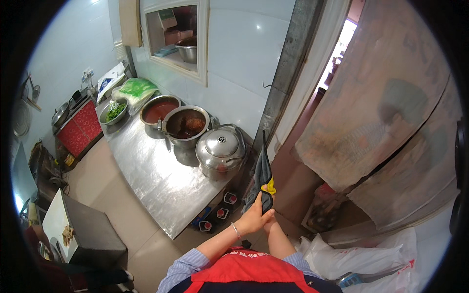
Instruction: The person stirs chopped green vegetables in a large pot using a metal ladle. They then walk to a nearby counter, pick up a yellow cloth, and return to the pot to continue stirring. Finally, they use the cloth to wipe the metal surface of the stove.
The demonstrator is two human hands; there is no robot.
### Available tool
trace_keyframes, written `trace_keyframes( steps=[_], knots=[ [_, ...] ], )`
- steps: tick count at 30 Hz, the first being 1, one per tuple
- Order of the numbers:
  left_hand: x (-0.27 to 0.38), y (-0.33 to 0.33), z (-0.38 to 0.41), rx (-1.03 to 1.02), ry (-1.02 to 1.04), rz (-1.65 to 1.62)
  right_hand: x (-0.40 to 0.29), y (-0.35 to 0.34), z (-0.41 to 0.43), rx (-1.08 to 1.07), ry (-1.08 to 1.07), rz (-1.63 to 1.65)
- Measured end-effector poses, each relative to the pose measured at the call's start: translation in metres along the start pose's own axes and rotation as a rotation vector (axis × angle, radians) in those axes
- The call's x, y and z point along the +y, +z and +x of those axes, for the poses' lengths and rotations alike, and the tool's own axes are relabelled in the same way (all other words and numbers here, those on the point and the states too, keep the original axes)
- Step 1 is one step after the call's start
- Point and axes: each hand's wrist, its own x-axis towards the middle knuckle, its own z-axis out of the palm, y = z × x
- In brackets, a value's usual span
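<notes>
A grey cloth with black edging and a yellow underside [263, 172] hangs in a long point above my hands, beside the dark door post. My left hand [253, 216] is closed around its lower end, and a silver bracelet circles that wrist. Pressed against it on the right, my right hand [270, 219] also grips the cloth; its fingers are partly hidden. Left of the cloth, a lidded steel pot [221, 150] stands on the metal table [157, 190]. Beyond it are a steel pot of dark red sauce [186, 126] and a basin of reddish liquid [160, 111].
A bowl of chopped greens [114, 112] stands at the table's far end. Red-capped bottles [221, 213] sit below its edge. Stained door curtains [373, 110] hang at the right, above white sacks [351, 256]. A white-topped cabinet [60, 223] and part of another person [84, 280] are at the lower left.
</notes>
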Motion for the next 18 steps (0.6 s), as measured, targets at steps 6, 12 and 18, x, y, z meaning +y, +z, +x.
trace_keyframes(
  steps=[6, 12, 18],
  knots=[
    [0.034, -0.041, -0.016, -0.187, -0.277, -0.445, -0.008, -0.006, -0.004, -0.044, 0.059, 0.094],
    [-0.029, -0.002, -0.004, 0.451, 0.000, -0.440, -0.028, 0.012, -0.023, -0.128, -0.235, -0.672],
    [-0.017, 0.007, -0.010, -0.435, -0.417, -1.802, -0.048, 0.069, -0.063, -0.298, -0.368, -0.231]
  ],
)
